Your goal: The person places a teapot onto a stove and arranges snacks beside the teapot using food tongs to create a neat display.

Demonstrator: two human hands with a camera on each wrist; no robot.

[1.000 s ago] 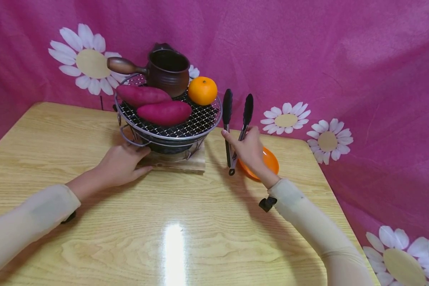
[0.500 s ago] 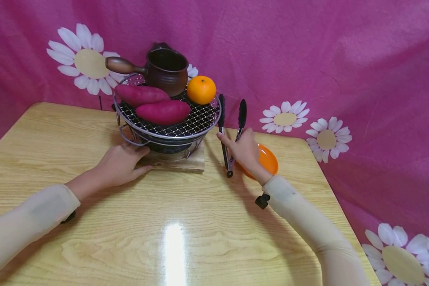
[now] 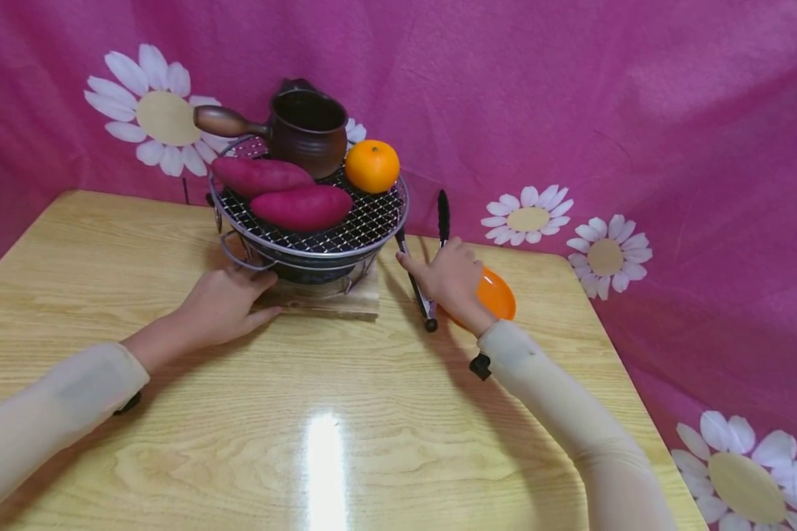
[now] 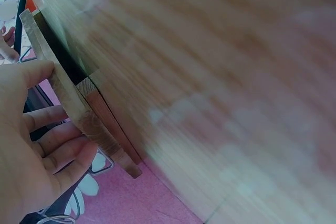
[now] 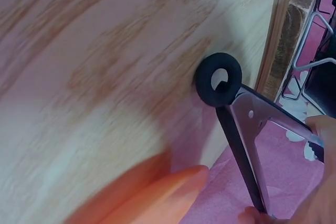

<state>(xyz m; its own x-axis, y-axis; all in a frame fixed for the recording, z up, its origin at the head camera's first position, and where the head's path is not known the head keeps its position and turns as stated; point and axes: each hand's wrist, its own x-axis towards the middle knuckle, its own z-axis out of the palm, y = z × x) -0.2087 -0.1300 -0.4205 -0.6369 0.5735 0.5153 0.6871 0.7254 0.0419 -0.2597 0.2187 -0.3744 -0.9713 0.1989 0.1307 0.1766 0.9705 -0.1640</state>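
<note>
My left hand (image 3: 215, 306) rests at the left front corner of a wooden board (image 3: 335, 304) under a round tabletop grill (image 3: 308, 256). In the left wrist view its thumb and fingertips touch the board (image 4: 68, 95). With my right hand (image 3: 450, 274) I grip black-and-metal tongs (image 3: 415, 284), their two arms spread apart. One arm's tip is hidden behind the grill's right rim in the head view. The tongs' ring end (image 5: 202, 80) points down near the tabletop in the right wrist view. Beneath the right hand lies an orange plate (image 3: 499, 295), partly covered by it.
On the grill's mesh sit two purple sweet potatoes (image 3: 302, 207) (image 3: 262, 175), a mandarin orange (image 3: 373, 167) and a dark brown pot (image 3: 312, 136) with a wooden side handle (image 3: 222, 120). Behind the wooden table (image 3: 239, 428) hangs a pink flowered cloth (image 3: 438, 96).
My right hand has moved left and slightly toward me with the tongs, whose left arm now passes behind the grill's rim. The left hand has stayed at the board.
</note>
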